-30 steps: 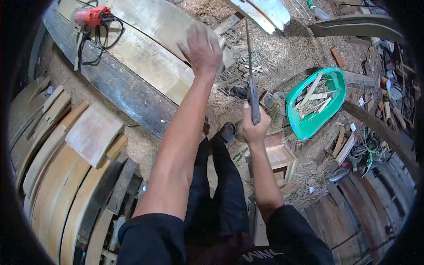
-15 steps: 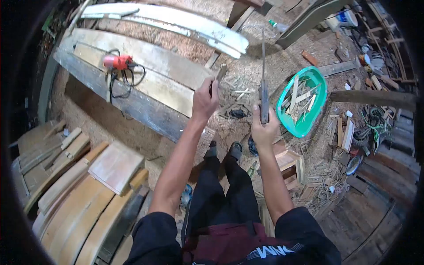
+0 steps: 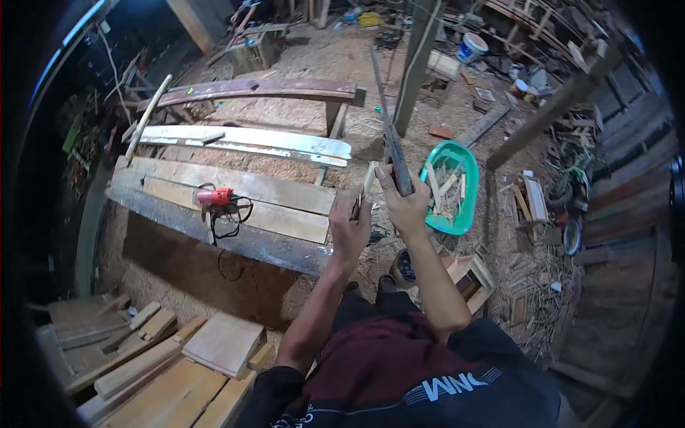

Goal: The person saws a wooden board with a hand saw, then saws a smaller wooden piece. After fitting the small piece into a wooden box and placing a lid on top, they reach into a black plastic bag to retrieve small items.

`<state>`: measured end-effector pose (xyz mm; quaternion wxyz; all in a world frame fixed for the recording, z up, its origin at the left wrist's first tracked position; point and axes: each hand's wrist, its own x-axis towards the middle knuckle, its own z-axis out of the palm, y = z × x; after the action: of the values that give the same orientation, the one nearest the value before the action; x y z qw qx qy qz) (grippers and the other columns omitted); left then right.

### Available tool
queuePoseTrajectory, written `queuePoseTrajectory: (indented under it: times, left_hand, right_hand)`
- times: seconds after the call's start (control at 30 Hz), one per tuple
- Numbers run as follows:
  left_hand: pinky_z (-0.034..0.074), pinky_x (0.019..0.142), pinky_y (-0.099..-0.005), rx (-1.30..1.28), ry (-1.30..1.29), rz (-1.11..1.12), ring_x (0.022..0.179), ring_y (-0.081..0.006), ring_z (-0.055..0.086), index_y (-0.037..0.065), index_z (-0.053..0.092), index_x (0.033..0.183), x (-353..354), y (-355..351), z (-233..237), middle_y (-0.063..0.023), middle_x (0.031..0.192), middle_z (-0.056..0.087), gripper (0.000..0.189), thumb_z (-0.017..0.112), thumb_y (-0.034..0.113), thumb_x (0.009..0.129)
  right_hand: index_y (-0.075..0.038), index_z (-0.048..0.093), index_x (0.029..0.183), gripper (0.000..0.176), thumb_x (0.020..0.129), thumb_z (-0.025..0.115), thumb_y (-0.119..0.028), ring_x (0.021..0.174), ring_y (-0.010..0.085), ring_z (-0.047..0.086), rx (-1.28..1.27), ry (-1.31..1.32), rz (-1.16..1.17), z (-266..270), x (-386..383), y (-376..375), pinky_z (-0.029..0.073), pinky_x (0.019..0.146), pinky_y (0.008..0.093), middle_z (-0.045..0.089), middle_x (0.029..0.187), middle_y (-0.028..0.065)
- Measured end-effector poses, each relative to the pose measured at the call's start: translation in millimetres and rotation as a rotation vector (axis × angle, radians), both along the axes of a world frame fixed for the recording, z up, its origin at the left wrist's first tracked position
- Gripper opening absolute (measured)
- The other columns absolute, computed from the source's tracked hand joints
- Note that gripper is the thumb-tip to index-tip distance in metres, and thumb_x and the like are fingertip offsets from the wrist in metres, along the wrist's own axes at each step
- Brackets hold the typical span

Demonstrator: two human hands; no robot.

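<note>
Head view shows the person's left hand (image 3: 351,228) clenched around the lower end of a short wooden stick (image 3: 368,184), which stands nearly upright above the knuckles. The right hand (image 3: 407,208) is closed on the handle of a long blade (image 3: 384,107) that points up and away. The stick rises out of the left fingers (image 3: 359,208) and sits just beside the right hand's grip. Whether the wood touches the blade cannot be told, and no cut shows on it. A green basin (image 3: 457,225) on the ground just past the right hand already holds a batch of pale slivers (image 3: 446,187), so a fair share of the cutting looks done, while the piece in hand seems unworked. To the left, a red power tool (image 3: 214,196) lies on the planks (image 3: 278,189), well apart from both hands.
</note>
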<state>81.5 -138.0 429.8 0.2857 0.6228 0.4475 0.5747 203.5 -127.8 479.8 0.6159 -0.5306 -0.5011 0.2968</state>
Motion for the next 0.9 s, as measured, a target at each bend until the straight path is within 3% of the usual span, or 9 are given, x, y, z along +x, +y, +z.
queuePoseTrajectory:
  times: [0.07, 0.13, 0.2, 0.27, 0.37, 0.5, 0.53, 0.77, 0.9]
  left_hand:
    - [0.046, 0.065, -0.0200, -0.077, -0.205, -0.196, 0.082, -0.0039, 0.057, -0.001, 0.058, 0.124, 8.0, -12.8, 17.0, -0.0009, 0.094, 0.063, 0.026, 0.060, 0.007, 0.099]
    - [0.047, 0.063, -0.0226, -0.192, -0.352, -0.287, 0.077, -0.0053, 0.057, -0.001, 0.062, 0.119, 18.9, -23.9, 47.9, -0.0003, 0.092, 0.064, 0.023, 0.061, 0.009, 0.098]
    - [0.043, 0.057, -0.0191, -0.420, -0.419, -0.392, 0.068, -0.0028, 0.052, 0.000, 0.062, 0.116, 24.9, -35.0, 58.6, 0.0006, 0.084, 0.060, 0.023, 0.055, 0.018, 0.102]
    - [0.045, 0.056, -0.0206, -0.583, -0.563, -0.472, 0.065, -0.0048, 0.052, 0.002, 0.062, 0.115, 29.8, -39.6, 69.5, 0.0017, 0.081, 0.058, 0.025, 0.056, 0.023, 0.102]
    - [0.046, 0.053, -0.0235, -0.722, -0.799, -0.446, 0.058, -0.0088, 0.050, 0.005, 0.062, 0.108, 30.2, -7.4, 74.2, -0.0003, 0.075, 0.054, 0.026, 0.055, 0.030, 0.102]
    - [0.046, 0.053, -0.0247, -0.668, -0.883, -0.435, 0.060, -0.0107, 0.050, 0.005, 0.061, 0.108, 17.5, 28.1, 80.6, -0.0025, 0.078, 0.054, 0.027, 0.053, 0.031, 0.103]
    - [0.046, 0.053, -0.0249, -0.656, -0.901, -0.457, 0.061, -0.0111, 0.051, 0.005, 0.061, 0.109, 11.6, 31.7, 84.3, -0.0029, 0.079, 0.054, 0.027, 0.052, 0.031, 0.103]
    - [0.044, 0.056, -0.0247, -0.560, -1.225, -0.319, 0.068, -0.0129, 0.051, 0.000, 0.053, 0.118, -25.2, 82.8, 41.6, -0.0051, 0.086, 0.053, 0.031, 0.046, 0.028, 0.105]
    - [0.043, 0.054, -0.0230, -0.531, -1.037, -0.339, 0.066, -0.0116, 0.050, 0.002, 0.055, 0.117, -16.8, 60.3, 80.3, -0.0046, 0.086, 0.054, 0.030, 0.050, 0.028, 0.104]
  right_hand:
    - [0.000, 0.067, 0.096, 0.022, 0.094, 0.072, -0.021, 0.070, 0.0049, 0.049, 0.017, -0.104, -0.011, 15.2, 17.5, -13.9, 0.041, 0.062, 0.0230, 0.060, 0.079, -0.0028]
    - [-0.001, 0.065, 0.093, 0.023, 0.095, 0.070, -0.023, 0.065, 0.0059, 0.045, 0.075, -0.182, -0.052, 29.9, 26.4, -29.1, 0.039, 0.058, 0.0256, 0.057, 0.073, -0.0022]
    - [-0.001, 0.065, 0.091, 0.020, 0.092, 0.072, -0.020, 0.062, 0.0164, 0.052, 0.123, -0.263, -0.124, 46.5, 33.4, -41.5, 0.042, 0.058, 0.0309, 0.059, 0.073, 0.0074]
    - [-0.001, 0.065, 0.091, 0.019, 0.089, 0.074, -0.017, 0.064, 0.0287, 0.059, 0.172, -0.350, -0.186, 63.8, 39.7, -52.8, 0.045, 0.060, 0.0360, 0.062, 0.076, 0.0152]
    - [0.000, 0.064, 0.093, 0.020, 0.088, 0.074, -0.017, 0.065, 0.0289, 0.060, 0.234, -0.473, -0.217, 54.6, 39.2, -71.4, 0.045, 0.060, 0.0362, 0.063, 0.076, 0.0152]
    - [-0.001, 0.065, 0.097, 0.020, 0.090, 0.074, -0.017, 0.059, 0.0175, 0.052, 0.177, -0.298, -0.233, 49.4, 29.9, -84.7, 0.043, 0.057, 0.0318, 0.058, 0.070, 0.0095]
    - [-0.001, 0.065, 0.098, 0.020, 0.091, 0.073, -0.018, 0.059, 0.0102, 0.047, 0.152, -0.278, -0.268, 63.7, 26.1, -92.1, 0.041, 0.055, 0.0285, 0.056, 0.069, 0.0045]
    - [-0.001, 0.065, 0.096, 0.020, 0.093, 0.072, -0.019, 0.062, 0.0063, 0.048, 0.417, -0.261, -0.366, 94.1, 23.0, -121.7, 0.040, 0.057, 0.0232, 0.057, 0.072, 0.0005]
    - [-0.003, 0.065, 0.097, 0.019, 0.096, 0.069, -0.021, 0.067, 0.0047, 0.051, 0.384, -0.113, -0.381, 105.0, 19.4, -129.9, 0.042, 0.061, 0.0223, 0.061, 0.078, -0.0023]
